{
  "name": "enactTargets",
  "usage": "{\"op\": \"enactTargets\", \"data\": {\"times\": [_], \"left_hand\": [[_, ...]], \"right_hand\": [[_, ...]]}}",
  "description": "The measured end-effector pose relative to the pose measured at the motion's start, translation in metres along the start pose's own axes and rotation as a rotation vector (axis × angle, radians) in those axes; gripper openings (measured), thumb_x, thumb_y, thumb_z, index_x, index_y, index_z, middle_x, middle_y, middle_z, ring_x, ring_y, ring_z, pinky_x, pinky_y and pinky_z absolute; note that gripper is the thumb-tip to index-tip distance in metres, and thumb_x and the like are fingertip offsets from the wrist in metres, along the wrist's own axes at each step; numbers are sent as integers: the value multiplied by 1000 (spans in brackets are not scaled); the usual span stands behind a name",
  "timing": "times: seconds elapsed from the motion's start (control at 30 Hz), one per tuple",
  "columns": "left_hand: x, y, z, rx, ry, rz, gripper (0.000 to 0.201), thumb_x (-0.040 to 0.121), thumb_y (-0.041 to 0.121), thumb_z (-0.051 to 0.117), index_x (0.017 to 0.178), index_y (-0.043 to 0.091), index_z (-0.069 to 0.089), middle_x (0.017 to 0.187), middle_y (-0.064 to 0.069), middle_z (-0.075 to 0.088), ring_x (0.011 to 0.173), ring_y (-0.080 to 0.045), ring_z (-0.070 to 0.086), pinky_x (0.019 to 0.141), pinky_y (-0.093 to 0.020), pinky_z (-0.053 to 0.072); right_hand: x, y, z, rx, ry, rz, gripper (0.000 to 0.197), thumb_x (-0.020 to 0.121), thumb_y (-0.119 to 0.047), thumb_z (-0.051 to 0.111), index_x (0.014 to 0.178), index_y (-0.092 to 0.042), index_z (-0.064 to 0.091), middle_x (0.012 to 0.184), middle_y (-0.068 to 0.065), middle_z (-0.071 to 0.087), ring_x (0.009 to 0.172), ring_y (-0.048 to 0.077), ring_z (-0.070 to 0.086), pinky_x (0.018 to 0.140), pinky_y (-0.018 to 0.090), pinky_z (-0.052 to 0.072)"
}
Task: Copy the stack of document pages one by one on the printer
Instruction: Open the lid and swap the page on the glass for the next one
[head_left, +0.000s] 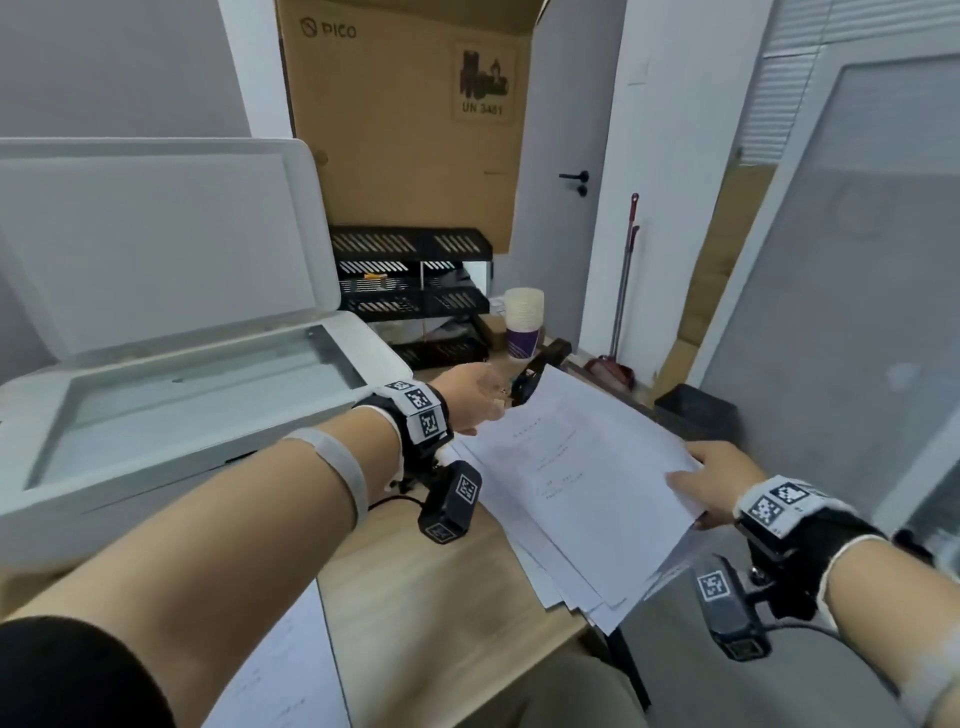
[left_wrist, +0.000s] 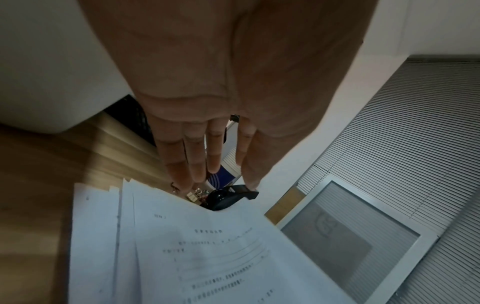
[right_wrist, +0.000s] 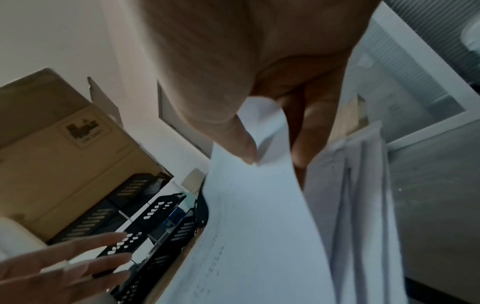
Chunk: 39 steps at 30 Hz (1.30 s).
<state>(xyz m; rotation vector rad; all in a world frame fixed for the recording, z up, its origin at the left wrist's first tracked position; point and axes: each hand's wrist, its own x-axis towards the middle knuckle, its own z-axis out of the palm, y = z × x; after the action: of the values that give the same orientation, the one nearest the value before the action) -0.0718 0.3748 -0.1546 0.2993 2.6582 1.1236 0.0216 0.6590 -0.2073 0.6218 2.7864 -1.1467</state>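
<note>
The printer (head_left: 171, 395) lid is up and its glass is bare. The right hand (head_left: 714, 480) pinches the top page (head_left: 587, 467) off the stack (head_left: 561, 587) on the desk; the left hand (head_left: 467, 397) hovers, fingers straight. All the copying looks still to do.

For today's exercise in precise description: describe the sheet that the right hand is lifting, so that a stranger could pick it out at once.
Start at the white printer with its lid raised; right of it, on the wooden desk, lies a fanned stack of pages. The top sheet is the one. Unlike its neighbours it is raised, pinched at its edge by the right hand.
</note>
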Motion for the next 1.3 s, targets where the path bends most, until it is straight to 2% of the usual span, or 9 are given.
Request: {"op": "enactTargets", "data": {"times": [0.1, 0.2, 0.33, 0.43, 0.57, 0.67, 0.83, 0.97, 1.3], "left_hand": [[-2, -6, 3, 26, -54, -16, 47, 93, 16, 65, 138, 17, 51, 127, -3, 56, 113, -23, 59, 85, -35, 58], [-13, -14, -3, -7, -75, -16, 31, 95, 17, 63, 126, 14, 61, 120, -4, 63, 110, -21, 64, 86, -35, 59], [-43, -35, -20, -60, -117, -71, 23, 97, 18, 61, 118, 13, 64, 112, -6, 69, 99, -18, 69, 86, -35, 58], [-75, -67, -37, -141, -115, -165, 24, 97, 16, 61, 120, 9, 63, 109, -11, 72, 92, -20, 69, 91, -37, 54], [-132, -118, -68, -195, -28, -298, 21, 99, 20, 58, 118, 12, 61, 108, -9, 72, 88, -16, 68, 89, -34, 49], [-172, -159, -90, -131, 71, -414, 20, 97, 28, 61, 114, 18, 65, 104, 0, 75, 92, -12, 72, 93, -36, 49], [-219, -199, -111, -32, 197, -572, 17, 94, 35, 62, 108, 26, 68, 102, 6, 74, 98, -10, 69, 84, -33, 52], [-233, -211, -114, -67, 202, -610, 20, 92, 36, 66, 110, 28, 68, 109, 4, 71, 104, -11, 65, 93, -43, 55], [-243, -198, -116, -28, 210, -529, 48, 88, 27, 72, 133, 22, 55, 126, -1, 62, 107, -20, 66, 93, -40, 57]], "right_hand": [[-1, -3, 4, -279, 126, -3, 36, 82, -29, 70, 112, -20, 53, 121, 11, 60, 106, 34, 59, 90, 45, 53], [-12, -25, 13, -384, 324, -128, 38, 80, -29, 69, 111, -20, 51, 120, 10, 51, 115, 34, 48, 96, 45, 46], [-38, -81, 58, -156, -8, -336, 16, 87, -27, 64, 101, -23, 57, 97, -2, 61, 96, 22, 61, 80, 31, 47], [-58, -122, 116, -61, -298, -437, 9, 88, -24, 65, 95, -19, 64, 89, 4, 70, 81, 22, 70, 78, 37, 56], [-88, -160, 184, -62, -562, -494, 5, 91, -19, 64, 92, -14, 62, 84, 4, 71, 62, 17, 70, 53, 27, 53], [-105, -178, 218, -114, -692, -466, 19, 91, -26, 66, 90, -8, 60, 79, 11, 71, 59, 23, 67, 58, 30, 57], [-118, -194, 243, -385, -681, -534, 42, 80, -50, 74, 63, -16, 55, 68, 7, 71, 62, 22, 63, 69, 31, 53], [-119, -201, 252, -419, -650, -565, 30, 74, -37, 82, 65, -19, 60, 68, 2, 72, 65, 21, 66, 67, 29, 53], [-114, -212, 244, -582, -580, -812, 14, 83, -23, 73, 72, -16, 72, 73, -8, 65, 68, 11, 61, 62, 26, 50]]}}
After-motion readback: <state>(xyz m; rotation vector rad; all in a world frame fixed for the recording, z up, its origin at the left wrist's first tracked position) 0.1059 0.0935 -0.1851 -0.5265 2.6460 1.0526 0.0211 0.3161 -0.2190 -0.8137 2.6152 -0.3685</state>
